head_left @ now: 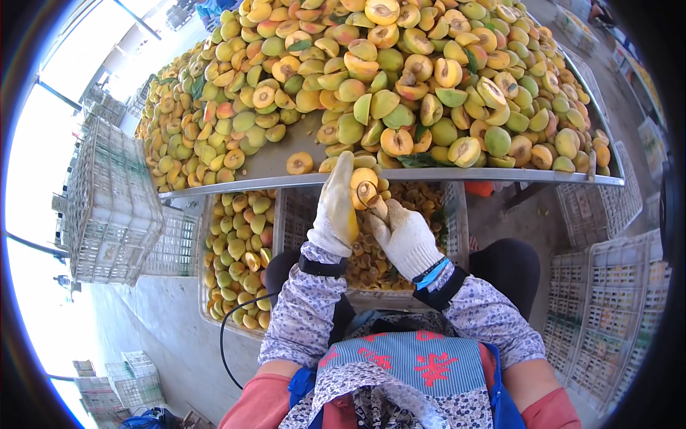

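Observation:
My left hand, in a white work glove, is closed round a halved yellow peach, its cut side facing me. In my gloved right hand is a small loop-bladed pitting tool with a tan handle, mostly hidden by the fingers. Its thin dark loop lies against the middle of the cut peach. Both hands are just in front of the metal table edge, above a crate of brownish peach pieces whose exact kind I cannot make out.
Halved peaches are heaped on the metal-topped table. A second crate of peach halves stands below, left of my knees. Stacked plastic crates rise at the left, and more crates at the right. A black cable loops beside my left arm.

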`<state>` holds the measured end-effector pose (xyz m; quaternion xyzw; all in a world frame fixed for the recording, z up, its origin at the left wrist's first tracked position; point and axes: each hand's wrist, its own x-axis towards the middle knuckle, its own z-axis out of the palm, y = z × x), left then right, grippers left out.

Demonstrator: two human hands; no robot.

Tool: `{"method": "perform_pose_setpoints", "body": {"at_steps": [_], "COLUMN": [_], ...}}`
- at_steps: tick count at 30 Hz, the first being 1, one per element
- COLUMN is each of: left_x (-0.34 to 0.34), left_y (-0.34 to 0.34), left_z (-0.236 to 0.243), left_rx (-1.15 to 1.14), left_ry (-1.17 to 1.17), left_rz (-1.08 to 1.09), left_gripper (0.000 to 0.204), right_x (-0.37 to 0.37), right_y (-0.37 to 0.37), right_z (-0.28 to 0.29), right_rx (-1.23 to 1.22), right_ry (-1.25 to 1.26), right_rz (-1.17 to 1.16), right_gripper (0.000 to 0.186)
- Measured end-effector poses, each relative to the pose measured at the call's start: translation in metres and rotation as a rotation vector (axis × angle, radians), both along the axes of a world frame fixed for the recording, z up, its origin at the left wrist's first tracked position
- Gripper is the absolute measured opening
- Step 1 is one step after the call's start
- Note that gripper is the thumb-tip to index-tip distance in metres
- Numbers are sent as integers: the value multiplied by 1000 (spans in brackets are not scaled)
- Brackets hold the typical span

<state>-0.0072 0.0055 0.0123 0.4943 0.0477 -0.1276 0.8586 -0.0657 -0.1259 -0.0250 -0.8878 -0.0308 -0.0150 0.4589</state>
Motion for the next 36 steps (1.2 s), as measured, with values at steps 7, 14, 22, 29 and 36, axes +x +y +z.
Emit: {"method": "perform_pose_setpoints", "body": {"at_steps": [7,14,22,29,36], "left_x": [-1,-3,-4,-2,-13], "left_y": [-4,-2,-10,-5,-12], "left_z": [-2,2,8,-8,0], "left_rx": [111,478,334,808,150], "left_ry": [-18,-205,89,-246,-188], "left_rz": [3,-126,-96,-243,-56], "left_gripper": [45,43,25,37,40], "right_x": [0,-4,-10,-13,-10], "right_y": [-3,-18,-14,-23,-15], "right_z": [6,1,4,-5,-13], "right_rx": [-127,-238,-119,-206,383], "right_ry": [43,48,144,159,89], "right_rz": [-2,47,52,78,35], "right_gripper": [36,35,35,35,35]}}
